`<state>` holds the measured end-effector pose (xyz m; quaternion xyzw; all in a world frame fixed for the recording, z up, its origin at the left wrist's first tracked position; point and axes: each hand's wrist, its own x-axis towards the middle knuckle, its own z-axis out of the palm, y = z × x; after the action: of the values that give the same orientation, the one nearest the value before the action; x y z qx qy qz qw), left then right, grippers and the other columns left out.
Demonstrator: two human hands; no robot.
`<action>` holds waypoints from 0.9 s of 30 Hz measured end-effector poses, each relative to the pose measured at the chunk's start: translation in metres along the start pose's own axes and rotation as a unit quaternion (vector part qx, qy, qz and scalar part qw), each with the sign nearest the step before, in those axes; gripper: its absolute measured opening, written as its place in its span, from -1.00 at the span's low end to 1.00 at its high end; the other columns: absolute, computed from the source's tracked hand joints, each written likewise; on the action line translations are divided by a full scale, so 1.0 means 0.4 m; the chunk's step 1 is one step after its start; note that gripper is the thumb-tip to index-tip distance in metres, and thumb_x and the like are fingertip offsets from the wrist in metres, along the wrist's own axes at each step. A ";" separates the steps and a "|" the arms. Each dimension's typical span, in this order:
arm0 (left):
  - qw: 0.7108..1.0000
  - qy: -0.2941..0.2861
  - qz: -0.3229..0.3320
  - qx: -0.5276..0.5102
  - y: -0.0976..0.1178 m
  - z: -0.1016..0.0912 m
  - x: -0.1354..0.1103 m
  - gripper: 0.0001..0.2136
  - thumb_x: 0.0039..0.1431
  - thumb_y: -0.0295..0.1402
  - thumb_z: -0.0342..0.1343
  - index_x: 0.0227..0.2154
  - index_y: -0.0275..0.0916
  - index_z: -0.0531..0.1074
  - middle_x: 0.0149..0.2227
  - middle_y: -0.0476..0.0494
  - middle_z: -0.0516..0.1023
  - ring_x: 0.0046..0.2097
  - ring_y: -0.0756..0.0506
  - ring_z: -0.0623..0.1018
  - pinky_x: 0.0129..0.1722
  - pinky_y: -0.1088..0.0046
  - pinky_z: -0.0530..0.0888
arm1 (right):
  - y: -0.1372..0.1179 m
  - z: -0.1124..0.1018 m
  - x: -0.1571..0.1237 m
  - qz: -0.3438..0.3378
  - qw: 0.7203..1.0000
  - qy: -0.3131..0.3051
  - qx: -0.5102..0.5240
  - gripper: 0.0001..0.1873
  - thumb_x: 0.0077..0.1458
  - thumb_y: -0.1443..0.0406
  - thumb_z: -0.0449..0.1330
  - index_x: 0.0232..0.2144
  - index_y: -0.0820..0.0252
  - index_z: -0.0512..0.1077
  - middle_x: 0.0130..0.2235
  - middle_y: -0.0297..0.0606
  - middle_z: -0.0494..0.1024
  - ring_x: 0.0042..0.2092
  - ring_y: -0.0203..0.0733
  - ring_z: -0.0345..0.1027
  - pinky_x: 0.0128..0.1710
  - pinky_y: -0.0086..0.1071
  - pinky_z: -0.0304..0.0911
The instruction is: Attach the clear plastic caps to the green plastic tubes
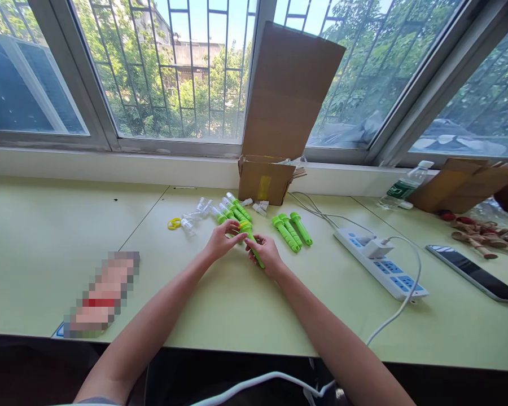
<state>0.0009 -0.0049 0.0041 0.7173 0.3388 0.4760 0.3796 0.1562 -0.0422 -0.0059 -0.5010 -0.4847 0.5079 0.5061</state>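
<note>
Both my hands meet over the pale green table (237, 304). My right hand (266, 255) is closed round a bright green plastic stick (249, 232), which points away from me. My left hand (220, 239) pinches the stick's far end with its fingertips. Just beyond lie several green sticks with clear caps (233, 210), and to the right a group of three green sticks (291, 230). Small clear caps (195, 217) and a yellow ring (174, 224) lie to the left of my hands.
An open cardboard box (266, 179) stands by the window sill. A white power strip (381, 263) with a plugged charger and cable lies at right, beside a phone (476, 273), a water bottle (402, 190), more cardboard and wooden toys (482, 234). A blurred patch lies at the front left.
</note>
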 end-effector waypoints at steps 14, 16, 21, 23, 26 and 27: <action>1.000 0.002 -0.001 -0.007 0.010 0.002 -0.001 -0.62 -0.02 -0.11 0.16 -0.23 -0.27 0.33 -0.31 -0.15 0.51 -0.29 -0.06 0.54 -0.33 0.41 0.51 | -0.014 0.002 -0.008 0.013 0.999 -0.039 0.020 -0.62 -0.15 0.01 0.24 -0.53 0.21 0.32 -0.60 -0.37 0.40 -0.67 -0.39 0.19 -0.75 -0.51 0.03; 1.000 0.000 -0.004 -0.008 0.011 0.001 -0.001 -0.62 -0.01 -0.11 0.16 -0.23 -0.26 0.32 -0.32 -0.15 0.52 -0.28 -0.06 0.54 -0.32 0.41 0.51 | -0.012 0.001 -0.006 0.013 0.999 -0.044 0.020 -0.62 -0.15 0.01 0.23 -0.54 0.22 0.33 -0.61 -0.37 0.39 -0.67 -0.39 0.18 -0.74 -0.51 0.02; 1.000 -0.009 -0.010 -0.015 0.013 -0.001 -0.001 -0.63 -0.01 -0.11 0.16 -0.22 -0.27 0.31 -0.31 -0.15 0.51 -0.27 -0.06 0.53 -0.31 0.40 0.50 | -0.009 0.000 -0.001 0.009 0.998 -0.051 0.027 -0.59 -0.17 -0.01 0.23 -0.50 0.22 0.35 -0.58 -0.35 0.42 -0.65 -0.39 0.19 -0.73 -0.50 0.04; 1.000 -0.009 -0.009 -0.015 0.014 -0.001 -0.001 -0.63 -0.01 -0.12 0.16 -0.22 -0.27 0.31 -0.31 -0.15 0.51 -0.29 -0.05 0.54 -0.32 0.41 0.50 | -0.009 -0.001 0.000 0.007 0.998 -0.056 0.031 -0.58 -0.18 -0.03 0.23 -0.50 0.22 0.35 -0.57 -0.36 0.42 -0.65 -0.40 0.19 -0.73 -0.50 0.03; 1.000 -0.009 -0.009 -0.017 0.015 -0.001 -0.001 -0.63 -0.01 -0.12 0.16 -0.22 -0.27 0.31 -0.31 -0.15 0.51 -0.29 -0.06 0.54 -0.32 0.41 0.50 | -0.010 -0.002 0.000 0.007 0.997 -0.066 0.034 -0.57 -0.17 -0.04 0.23 -0.51 0.22 0.34 -0.58 -0.37 0.41 -0.65 -0.40 0.19 -0.72 -0.51 0.02; 1.000 -0.009 -0.010 -0.018 0.015 -0.001 -0.001 -0.63 -0.01 -0.12 0.16 -0.22 -0.27 0.31 -0.31 -0.16 0.51 -0.29 -0.06 0.54 -0.32 0.41 0.50 | -0.010 -0.003 0.000 0.008 0.997 -0.070 0.035 -0.57 -0.16 -0.04 0.22 -0.50 0.22 0.34 -0.57 -0.36 0.42 -0.65 -0.40 0.20 -0.72 -0.51 0.02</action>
<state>0.0011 -0.0080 0.0092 0.7113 0.3341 0.4716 0.4000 0.1574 -0.0422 -0.0020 -0.4498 -0.4967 0.5623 0.4846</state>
